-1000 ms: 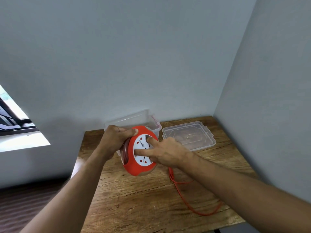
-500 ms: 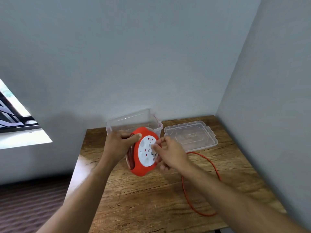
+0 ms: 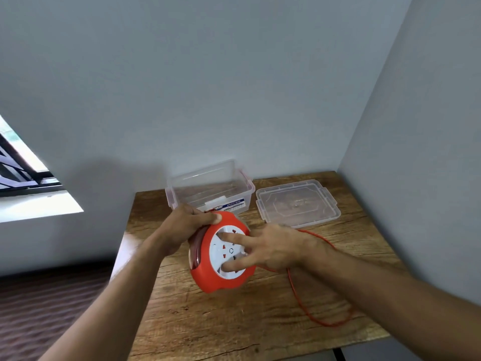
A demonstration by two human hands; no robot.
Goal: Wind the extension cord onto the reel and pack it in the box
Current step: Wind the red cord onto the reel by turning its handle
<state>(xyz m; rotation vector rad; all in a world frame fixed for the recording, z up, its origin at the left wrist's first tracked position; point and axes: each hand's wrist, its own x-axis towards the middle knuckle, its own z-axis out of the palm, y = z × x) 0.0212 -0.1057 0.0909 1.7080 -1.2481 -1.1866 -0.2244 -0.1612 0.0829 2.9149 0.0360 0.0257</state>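
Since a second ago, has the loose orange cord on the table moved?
Yes. The loose cord now loops up beside the clear lid; before, it lay lower, well short of the lid, trailing from the reel toward the table's front edge.

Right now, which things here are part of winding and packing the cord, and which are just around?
In the job:
orange cord reel
orange cord
clear plastic box
box lid
left hand
right hand

Just around:
wooden table
window

bare room corner, wooden table (image 3: 208, 321), window (image 3: 23, 168)

Orange reel (image 3: 208, 280) with white face; orange cord (image 3: 295, 287); seemingly clear box (image 3: 208, 183).
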